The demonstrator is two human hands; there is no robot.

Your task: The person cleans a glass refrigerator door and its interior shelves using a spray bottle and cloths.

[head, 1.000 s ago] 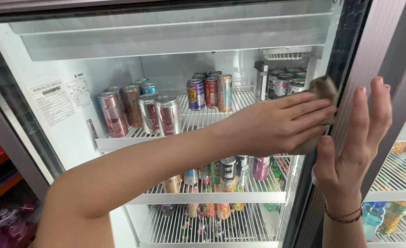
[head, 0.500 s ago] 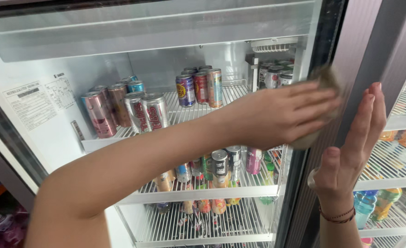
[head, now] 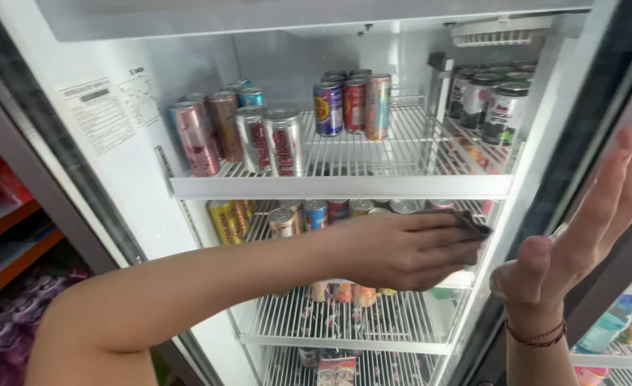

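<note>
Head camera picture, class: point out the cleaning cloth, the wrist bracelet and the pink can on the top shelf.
cleaning cloth [head: 473, 223], head view, its exposed dark edge beyond the fingertips.
wrist bracelet [head: 536, 335], head view, middle of the band.
pink can [head: 195, 139], head view, centre of its side.

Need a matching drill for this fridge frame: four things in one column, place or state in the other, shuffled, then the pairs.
Things:
1. left hand
2. right hand
3. pink can
4. yellow can

Places or states:
A. far left on the top wire shelf
B. pressing a dark cloth at the fridge's right edge
C. open palm flat against the door
D. left end of the second shelf

Pairs: 1-B, 2-C, 3-A, 4-D
</note>
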